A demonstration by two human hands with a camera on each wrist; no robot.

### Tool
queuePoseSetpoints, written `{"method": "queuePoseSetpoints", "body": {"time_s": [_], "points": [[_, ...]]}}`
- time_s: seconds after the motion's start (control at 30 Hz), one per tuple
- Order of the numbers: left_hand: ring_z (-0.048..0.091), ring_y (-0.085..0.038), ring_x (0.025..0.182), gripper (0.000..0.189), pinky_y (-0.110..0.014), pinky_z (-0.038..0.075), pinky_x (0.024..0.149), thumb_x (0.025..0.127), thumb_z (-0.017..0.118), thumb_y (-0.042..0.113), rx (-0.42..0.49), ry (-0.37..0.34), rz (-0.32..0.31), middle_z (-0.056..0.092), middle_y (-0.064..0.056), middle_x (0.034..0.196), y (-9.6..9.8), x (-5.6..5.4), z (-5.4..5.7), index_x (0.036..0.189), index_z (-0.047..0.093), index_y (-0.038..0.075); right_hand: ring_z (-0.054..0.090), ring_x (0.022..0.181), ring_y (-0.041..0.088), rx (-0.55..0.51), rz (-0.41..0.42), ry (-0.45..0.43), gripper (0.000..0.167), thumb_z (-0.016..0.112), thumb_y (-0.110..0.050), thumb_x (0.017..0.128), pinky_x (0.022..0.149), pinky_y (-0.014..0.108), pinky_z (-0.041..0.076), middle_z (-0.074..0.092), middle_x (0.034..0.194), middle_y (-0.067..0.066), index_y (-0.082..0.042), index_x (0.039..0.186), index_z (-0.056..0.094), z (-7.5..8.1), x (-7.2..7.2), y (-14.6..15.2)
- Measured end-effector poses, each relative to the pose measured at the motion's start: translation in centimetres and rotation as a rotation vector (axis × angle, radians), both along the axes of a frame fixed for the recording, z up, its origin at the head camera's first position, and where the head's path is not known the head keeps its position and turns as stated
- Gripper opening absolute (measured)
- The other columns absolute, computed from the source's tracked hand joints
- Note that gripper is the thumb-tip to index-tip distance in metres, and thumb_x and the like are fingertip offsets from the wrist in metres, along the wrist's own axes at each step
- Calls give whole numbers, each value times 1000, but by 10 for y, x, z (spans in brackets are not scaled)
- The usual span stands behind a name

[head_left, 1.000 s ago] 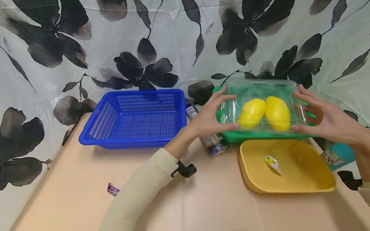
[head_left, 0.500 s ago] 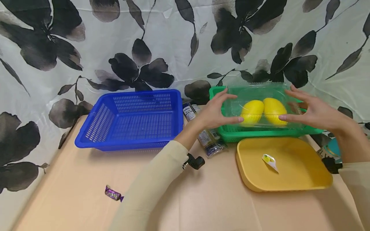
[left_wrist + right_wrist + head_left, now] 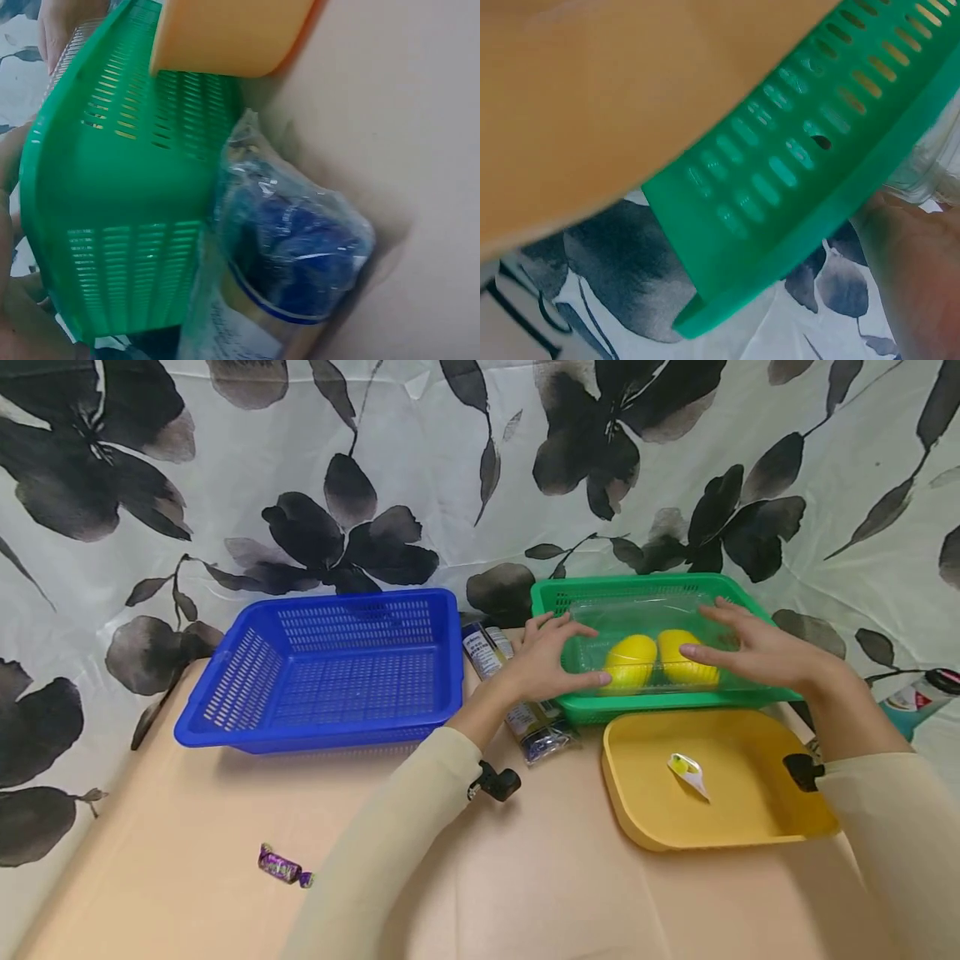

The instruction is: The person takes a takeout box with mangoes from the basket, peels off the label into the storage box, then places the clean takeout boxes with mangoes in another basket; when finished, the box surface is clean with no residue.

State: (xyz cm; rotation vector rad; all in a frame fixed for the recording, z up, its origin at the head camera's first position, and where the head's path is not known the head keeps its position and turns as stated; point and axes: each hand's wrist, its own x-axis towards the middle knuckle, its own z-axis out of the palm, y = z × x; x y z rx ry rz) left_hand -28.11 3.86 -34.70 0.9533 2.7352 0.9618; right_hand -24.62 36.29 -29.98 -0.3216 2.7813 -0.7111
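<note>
A clear plastic clamshell box (image 3: 637, 614) with two yellow fruits (image 3: 630, 662) inside lies within the green basket (image 3: 637, 702), seemingly at a slight tilt. My left hand (image 3: 542, 667) holds its left end, thumb in front and fingers behind. At the right end my right hand (image 3: 776, 653) grips it with spread fingers and thumb. The left wrist view shows the green basket's slotted side (image 3: 112, 187) and part of my left hand (image 3: 22, 315). A corner of the box (image 3: 937, 161) appears beside my right hand (image 3: 922, 270) in the right wrist view.
A blue basket (image 3: 352, 685) stands left. Plastic-wrapped packs (image 3: 532, 731) lean by the green basket. In the yellow tray (image 3: 735, 810) lies a small white cone-shaped packet (image 3: 688, 777). A purple wrapped candy (image 3: 283, 865) lies front left; a turquoise bottle (image 3: 915, 702) is far right.
Both hands have lowered the clear box from above the green basket down into it. The right arm has come inward over the yellow tray's right side. The whole view has shifted slightly.
</note>
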Motion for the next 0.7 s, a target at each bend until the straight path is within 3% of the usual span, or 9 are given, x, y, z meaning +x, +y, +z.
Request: {"method": "queuePoseSetpoints", "body": {"time_s": [0.17, 0.23, 0.47, 0.7], "points": [[1, -32, 158, 68, -73, 7, 117, 92, 67, 61, -39, -15, 2, 23, -9, 170, -5, 2, -7, 150, 52, 28, -8, 152, 54, -8, 6, -32, 91, 56, -49, 104, 110, 82, 11, -16, 169, 23, -6, 166, 6, -7, -5, -4], [1, -31, 158, 68, -73, 8, 117, 92, 67, 61, -58, -21, 9, 24, -10, 169, -6, 3, -9, 149, 52, 28, -7, 153, 54, -26, 7, -55, 91, 56, -50, 103, 110, 81, 12, -14, 169, 23, -9, 166, 6, -11, -6, -5], [1, -34, 158, 67, -71, 12, 117, 92, 63, 65, -153, 11, 17, 23, -11, 169, -2, 1, -7, 148, 53, 31, 7, 150, 59, -49, 3, -61, 96, 62, -50, 100, 109, 80, 17, -11, 170, 24, -12, 167, 4, -19, -11, -4], [2, -34, 158, 53, -73, 11, 117, 99, 57, 61, -173, 38, 19, 22, -8, 170, -3, -1, -3, 143, 57, 32, 25, 140, 65, -17, 30, -43, 99, 66, -47, 99, 107, 79, 27, -1, 168, 30, -8, 166, 4, -24, -15, -1]]}}
